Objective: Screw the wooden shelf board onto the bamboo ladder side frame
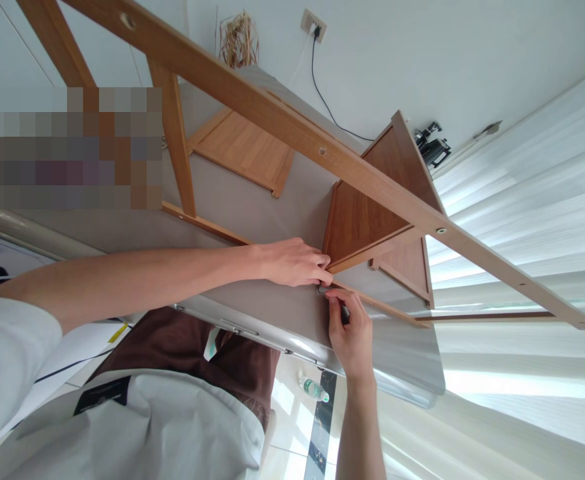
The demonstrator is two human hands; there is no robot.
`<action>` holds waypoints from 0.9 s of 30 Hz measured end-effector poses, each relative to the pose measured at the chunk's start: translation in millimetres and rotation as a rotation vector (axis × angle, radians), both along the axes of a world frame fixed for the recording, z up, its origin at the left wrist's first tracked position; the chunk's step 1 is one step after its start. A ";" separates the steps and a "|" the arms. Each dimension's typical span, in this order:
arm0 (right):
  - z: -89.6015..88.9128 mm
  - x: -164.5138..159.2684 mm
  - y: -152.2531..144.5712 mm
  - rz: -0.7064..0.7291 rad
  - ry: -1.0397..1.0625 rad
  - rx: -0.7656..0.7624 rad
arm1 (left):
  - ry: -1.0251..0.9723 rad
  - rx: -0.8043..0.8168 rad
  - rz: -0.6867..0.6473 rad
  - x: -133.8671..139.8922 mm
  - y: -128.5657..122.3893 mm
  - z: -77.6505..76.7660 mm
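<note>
A wooden frame lies across the grey tabletop, with a long upper rail (322,151) that has several holes and a thin lower rail (382,305). A brown wooden panel (367,223) stands between the rails. My left hand (295,261) reaches across from the left, its fingers bent and closed at the panel's lower corner. Just below it, my right hand (351,327) is closed in a pinch beside the lower rail. A small metal piece (321,289) shows at its fingertips, between the two hands; its kind is too small to tell.
Another slatted wooden panel (245,150) lies farther back on the grey table (282,300). A wooden crosspiece (178,140) joins the rails at left. A black cable (325,97) runs from a wall socket (313,25). White curtains (547,200) hang at right. A plastic bottle (314,389) is on the floor.
</note>
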State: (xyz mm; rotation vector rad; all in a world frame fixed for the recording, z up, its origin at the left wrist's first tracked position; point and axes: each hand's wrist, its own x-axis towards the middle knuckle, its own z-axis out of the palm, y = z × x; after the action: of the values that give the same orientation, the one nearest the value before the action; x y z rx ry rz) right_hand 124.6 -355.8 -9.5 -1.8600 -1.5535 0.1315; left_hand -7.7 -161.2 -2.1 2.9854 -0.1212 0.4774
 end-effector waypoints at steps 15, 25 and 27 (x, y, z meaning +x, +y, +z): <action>-3.3 -2.2 -1.5 0.033 -0.107 0.055 | -0.051 -0.011 -0.005 0.3 -0.2 -1.6; 0.0 -9.7 1.6 -0.006 -0.244 0.024 | -0.066 0.001 -0.010 -0.7 -0.9 -1.1; 2.2 -10.9 3.1 -0.026 -0.240 0.028 | -0.051 0.009 -0.008 -0.6 -0.9 -1.5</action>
State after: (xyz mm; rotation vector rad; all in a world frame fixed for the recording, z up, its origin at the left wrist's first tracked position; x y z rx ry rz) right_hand 113.7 -352.8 -7.3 -1.9294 -1.6800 -0.1296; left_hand -8.4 -162.1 -3.6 2.9808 -0.1394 0.5545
